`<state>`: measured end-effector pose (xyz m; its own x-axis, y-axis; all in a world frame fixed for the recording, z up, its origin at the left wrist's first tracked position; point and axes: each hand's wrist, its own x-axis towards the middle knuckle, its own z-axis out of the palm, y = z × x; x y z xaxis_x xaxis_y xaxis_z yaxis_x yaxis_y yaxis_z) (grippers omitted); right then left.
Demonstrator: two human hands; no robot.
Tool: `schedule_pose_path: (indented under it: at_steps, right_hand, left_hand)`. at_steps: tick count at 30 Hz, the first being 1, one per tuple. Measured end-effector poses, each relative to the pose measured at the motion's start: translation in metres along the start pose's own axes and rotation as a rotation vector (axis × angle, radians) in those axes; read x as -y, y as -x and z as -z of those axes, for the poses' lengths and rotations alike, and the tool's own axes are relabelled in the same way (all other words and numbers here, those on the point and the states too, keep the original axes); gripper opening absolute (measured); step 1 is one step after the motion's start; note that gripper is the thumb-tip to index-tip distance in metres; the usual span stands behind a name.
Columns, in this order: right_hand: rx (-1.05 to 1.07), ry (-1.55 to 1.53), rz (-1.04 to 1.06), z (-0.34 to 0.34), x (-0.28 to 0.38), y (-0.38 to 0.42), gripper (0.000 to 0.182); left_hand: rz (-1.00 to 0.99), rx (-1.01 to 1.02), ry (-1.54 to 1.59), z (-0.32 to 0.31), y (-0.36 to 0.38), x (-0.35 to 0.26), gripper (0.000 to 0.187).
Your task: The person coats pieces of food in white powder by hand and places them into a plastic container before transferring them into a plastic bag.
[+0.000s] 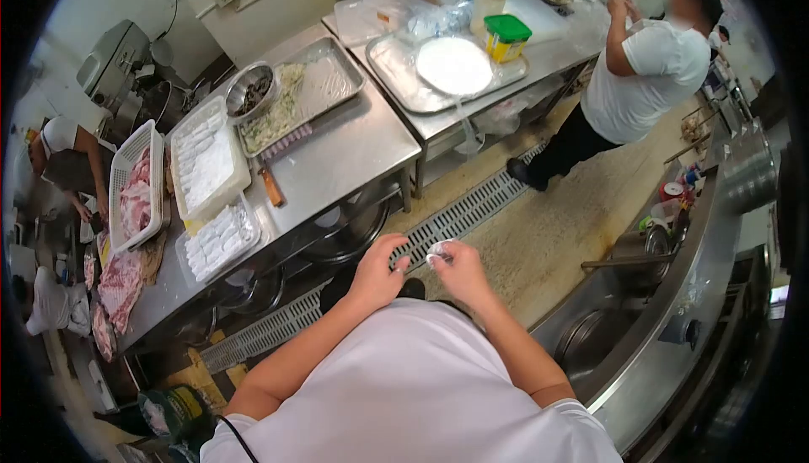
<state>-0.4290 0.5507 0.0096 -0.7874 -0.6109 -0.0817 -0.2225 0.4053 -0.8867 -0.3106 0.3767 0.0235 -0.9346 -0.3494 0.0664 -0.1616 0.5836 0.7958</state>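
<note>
My left hand (379,271) is held in front of my waist with its fingers loosely curved and apart, nothing visible between them. Beside it, my right hand (461,271) pinches a small crumpled white piece (436,252), thin-looking, too small to tell whether it is plastic or paper. The two hands do not touch. Both are over the floor, short of the steel table (337,160). On that table lies a knife (270,187) with an orange-brown handle, near a tray (341,63) of chopped greenish filling and a metal bowl (250,88) of dark pieces.
White tubs (238,155) of pale rolls and a basket (158,139) of raw meat line the table's left. Another table holds a white round board (455,65) and a green-lidded tub (507,37). A co-worker (649,75) stands at right; a floor drain (472,210) runs between.
</note>
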Motion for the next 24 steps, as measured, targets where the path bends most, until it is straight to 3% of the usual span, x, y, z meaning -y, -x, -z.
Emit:
schedule_pose_path:
  at_steps: [3,6,10,13,24]
  right_hand:
    - [0.014,0.112,-0.038,-0.001,0.017,-0.017,0.018]
    - [-0.039,0.03,0.092,-0.009,0.027,-0.038,0.018]
    - [0.056,0.067,-0.007,-0.01,0.048,-0.073,0.02]
    - [0.016,0.05,0.067,-0.015,0.051,-0.105,0.021]
    - [-0.083,0.148,0.035,0.002,0.081,-0.244,0.027]
  left_hand:
    - [0.043,-0.074,0.068,0.014,-0.011,0.003,0.035]
    - [0.084,-0.124,0.141,0.027,-0.029,0.007,0.038]
    - [0.117,-0.139,0.231,0.041,-0.064,0.018,0.038]
    - [0.096,-0.148,0.285,0.045,-0.098,0.035,0.038]
    - [0.04,-0.146,0.387,0.08,-0.216,0.067,0.035]
